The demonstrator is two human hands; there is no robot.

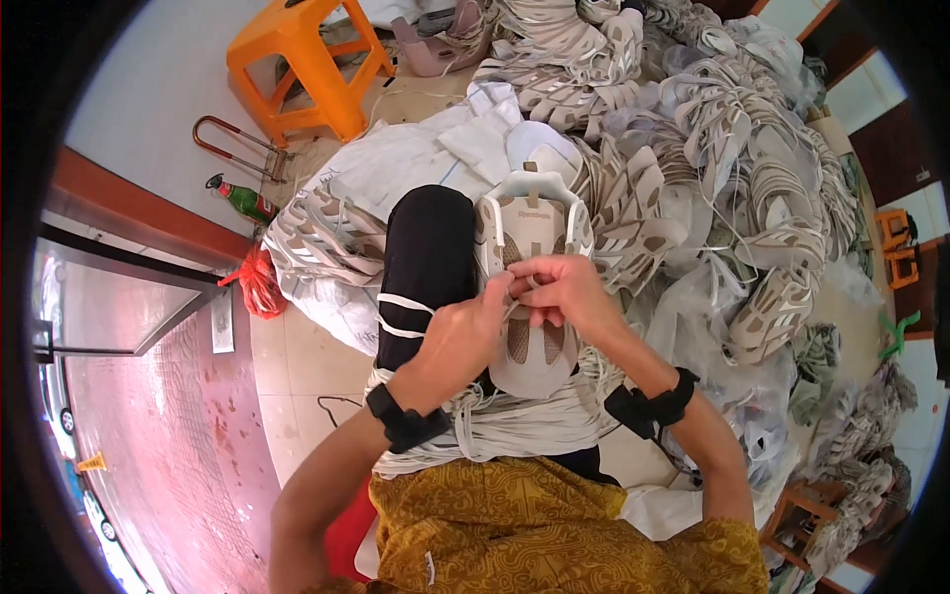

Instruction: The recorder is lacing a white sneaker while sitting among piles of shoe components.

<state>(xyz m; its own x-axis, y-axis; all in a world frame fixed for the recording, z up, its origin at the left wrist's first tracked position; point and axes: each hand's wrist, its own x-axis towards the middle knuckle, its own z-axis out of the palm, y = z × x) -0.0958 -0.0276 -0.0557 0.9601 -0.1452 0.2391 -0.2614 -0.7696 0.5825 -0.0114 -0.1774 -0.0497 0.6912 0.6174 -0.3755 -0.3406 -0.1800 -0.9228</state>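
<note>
A beige and white shoe upper [535,374] without a sole lies along my right thigh, its toe pointing toward me and its tongue and collar away. My left hand [457,337] and my right hand [566,289] meet over its middle, at the lacing area. Both are closed in pinches on a thin pale shoelace, mostly covered by my fingers. Across my lap spreads a thick bundle of loose white shoelaces [515,428]. Several more laces loop around my left thigh in black trousers [427,238].
Stacked shoe uppers [332,238] lie left of my knee, and large piles of uppers [717,129] and clear plastic bags [698,307] fill the right. An orange stool [312,64], a green bottle [242,200] and a red bag [259,282] stand along the left wall.
</note>
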